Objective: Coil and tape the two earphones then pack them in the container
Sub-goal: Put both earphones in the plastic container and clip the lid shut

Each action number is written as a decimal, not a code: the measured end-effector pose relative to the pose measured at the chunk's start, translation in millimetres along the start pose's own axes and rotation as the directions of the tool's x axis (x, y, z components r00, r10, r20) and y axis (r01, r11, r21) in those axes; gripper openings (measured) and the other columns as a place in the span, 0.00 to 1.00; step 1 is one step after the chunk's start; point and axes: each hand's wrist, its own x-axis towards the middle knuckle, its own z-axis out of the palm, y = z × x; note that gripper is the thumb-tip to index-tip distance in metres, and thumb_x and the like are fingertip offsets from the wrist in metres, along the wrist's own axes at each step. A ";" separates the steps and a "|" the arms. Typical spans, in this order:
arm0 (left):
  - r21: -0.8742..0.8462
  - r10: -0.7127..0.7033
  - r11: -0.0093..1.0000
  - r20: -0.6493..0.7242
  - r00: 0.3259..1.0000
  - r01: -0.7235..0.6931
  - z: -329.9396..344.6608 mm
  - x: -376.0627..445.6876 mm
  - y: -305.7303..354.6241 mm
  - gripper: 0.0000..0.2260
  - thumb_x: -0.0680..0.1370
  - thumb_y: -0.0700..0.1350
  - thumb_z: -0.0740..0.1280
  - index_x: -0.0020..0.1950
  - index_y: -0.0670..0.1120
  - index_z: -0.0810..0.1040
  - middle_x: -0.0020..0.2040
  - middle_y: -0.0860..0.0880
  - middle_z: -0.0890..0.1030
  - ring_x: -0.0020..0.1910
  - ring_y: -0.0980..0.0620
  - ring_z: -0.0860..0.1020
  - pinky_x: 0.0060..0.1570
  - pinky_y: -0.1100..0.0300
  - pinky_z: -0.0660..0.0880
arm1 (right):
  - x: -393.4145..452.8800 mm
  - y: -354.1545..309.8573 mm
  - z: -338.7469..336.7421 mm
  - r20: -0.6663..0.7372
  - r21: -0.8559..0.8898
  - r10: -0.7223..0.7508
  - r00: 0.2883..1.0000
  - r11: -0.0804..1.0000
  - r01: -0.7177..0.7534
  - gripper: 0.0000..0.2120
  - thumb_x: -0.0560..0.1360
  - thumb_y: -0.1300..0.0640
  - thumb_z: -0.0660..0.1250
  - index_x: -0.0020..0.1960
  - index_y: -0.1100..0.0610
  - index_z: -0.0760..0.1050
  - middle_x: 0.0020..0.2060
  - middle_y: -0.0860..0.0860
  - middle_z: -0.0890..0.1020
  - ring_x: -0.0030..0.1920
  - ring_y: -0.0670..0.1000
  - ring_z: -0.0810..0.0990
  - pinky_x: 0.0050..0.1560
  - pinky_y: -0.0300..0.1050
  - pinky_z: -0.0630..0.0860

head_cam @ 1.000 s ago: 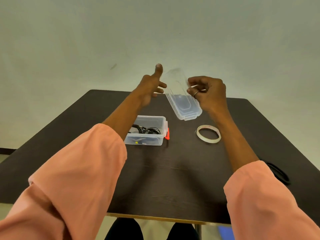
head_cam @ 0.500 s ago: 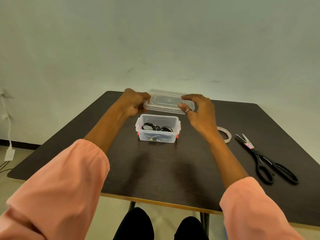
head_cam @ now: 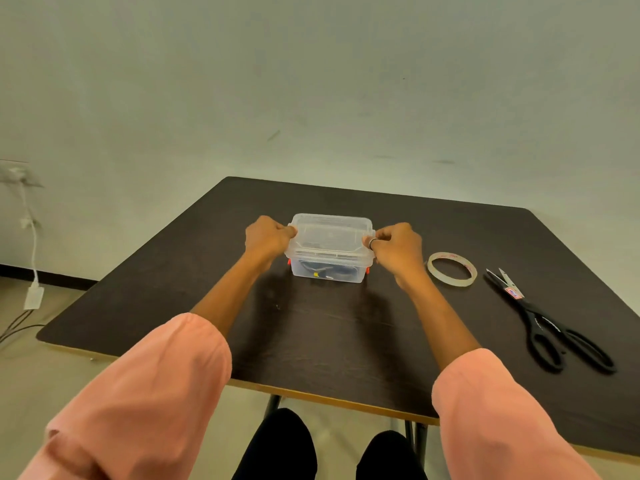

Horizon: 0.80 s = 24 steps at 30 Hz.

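Container (head_cam: 329, 270) is sitting centre frame on the dark table (head_cam: 329, 341), toward the far half. Clear lid (head_cam: 331, 233) is lying flat on top of it, edges lined up with the box rim. Red latch tabs are showing at the lower left and lower right corners of the box.

Left hand (head_cam: 266, 239) is gripping the lid's left end, fingers curled tight, thumb pressing on the lid edge. Right hand (head_cam: 396, 245) is doing the same on the right end, fingers curled in, ring on one finger, fingertips touching the lid corner. Both hands are closed around the lid ends, not spread.

Earphones (head_cam: 317, 271) are lying inside the box, visible through the front wall as dark cable with a small yellow spot. Can't tell how neatly they're coiled or whether tape is on them.

Tape roll (head_cam: 452, 274) is lying flat just right of the right hand, on the table. Scissors (head_cam: 540, 320) are lying further right, blades pointing to the upper left, near the tape but apart from it.

Pink sleeves are filling the lower corners of the frame.
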 end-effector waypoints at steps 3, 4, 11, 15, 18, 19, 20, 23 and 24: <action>0.029 -0.017 0.999 -0.002 1.000 0.017 5.8 1.7 -6.3 0.13 0.77 0.45 0.68 0.37 0.39 0.79 0.34 0.46 0.76 0.29 0.54 0.71 0.27 0.63 0.65 | 1.7 6.7 3.4 0.009 -0.089 0.015 1.000 0.996 -0.014 0.11 0.76 0.58 0.69 0.46 0.66 0.81 0.46 0.59 0.84 0.36 0.51 0.77 0.36 0.38 0.71; 0.023 -0.022 0.999 0.001 1.000 0.022 7.6 2.0 -7.4 0.12 0.77 0.46 0.68 0.39 0.38 0.80 0.36 0.45 0.77 0.29 0.54 0.72 0.27 0.63 0.65 | 1.9 9.2 3.9 0.009 -0.086 0.022 1.000 0.996 -0.022 0.11 0.76 0.57 0.68 0.48 0.65 0.82 0.48 0.59 0.84 0.39 0.51 0.77 0.39 0.40 0.72; -0.220 -0.186 0.953 0.115 0.976 0.207 8.8 6.3 -19.9 0.15 0.76 0.51 0.69 0.53 0.40 0.80 0.49 0.44 0.83 0.43 0.47 0.82 0.35 0.57 0.75 | 6.6 27.7 8.9 0.043 0.213 0.196 0.980 0.956 -0.201 0.10 0.75 0.52 0.70 0.50 0.59 0.82 0.49 0.53 0.83 0.47 0.54 0.80 0.52 0.51 0.80; -0.358 -0.268 0.859 0.292 0.918 0.365 -0.1 7.3 -19.8 0.17 0.75 0.49 0.72 0.58 0.40 0.77 0.52 0.40 0.82 0.46 0.45 0.82 0.39 0.54 0.79 | 11.6 29.5 11.2 0.145 0.285 0.327 0.934 0.890 -0.356 0.14 0.75 0.51 0.70 0.50 0.63 0.77 0.48 0.58 0.82 0.44 0.56 0.84 0.44 0.52 0.83; -0.394 -0.287 0.825 0.327 0.901 0.406 -3.0 6.6 -19.3 0.19 0.74 0.48 0.73 0.60 0.40 0.76 0.53 0.40 0.82 0.44 0.45 0.82 0.36 0.54 0.79 | 12.2 27.1 12.5 0.178 0.313 0.381 0.907 0.852 -0.419 0.15 0.75 0.52 0.70 0.52 0.63 0.76 0.47 0.59 0.83 0.43 0.58 0.84 0.41 0.51 0.84; -0.400 -0.288 0.825 0.312 0.905 0.400 -1.8 7.2 -19.9 0.21 0.73 0.48 0.74 0.61 0.39 0.75 0.53 0.40 0.82 0.44 0.46 0.82 0.35 0.54 0.79 | 12.3 27.2 13.1 0.171 0.323 0.396 0.902 0.843 -0.431 0.15 0.74 0.52 0.71 0.52 0.63 0.76 0.46 0.59 0.83 0.44 0.57 0.84 0.41 0.51 0.83; -0.400 -0.287 0.831 0.284 0.915 0.386 -0.2 7.7 -20.9 0.22 0.73 0.49 0.74 0.61 0.39 0.75 0.52 0.41 0.82 0.44 0.46 0.81 0.35 0.55 0.79 | 12.0 27.6 13.6 0.154 0.332 0.409 0.899 0.836 -0.437 0.15 0.74 0.51 0.72 0.51 0.62 0.77 0.45 0.58 0.83 0.44 0.57 0.84 0.40 0.50 0.83; -0.389 -0.263 0.870 0.153 0.952 0.303 5.4 9.4 -21.9 0.20 0.72 0.49 0.75 0.57 0.38 0.77 0.48 0.43 0.82 0.43 0.48 0.81 0.37 0.55 0.79 | 12.6 28.5 16.1 0.072 0.352 0.405 0.912 0.845 -0.403 0.17 0.72 0.52 0.74 0.51 0.64 0.77 0.45 0.57 0.83 0.41 0.53 0.82 0.35 0.46 0.81; -0.371 -0.250 0.888 0.105 0.962 0.271 8.3 9.4 -20.9 0.17 0.72 0.49 0.75 0.55 0.39 0.78 0.48 0.43 0.83 0.44 0.47 0.82 0.39 0.53 0.81 | 11.8 26.9 16.8 0.039 0.339 0.393 0.919 0.860 -0.382 0.16 0.72 0.53 0.74 0.50 0.64 0.77 0.44 0.57 0.82 0.40 0.53 0.82 0.35 0.46 0.81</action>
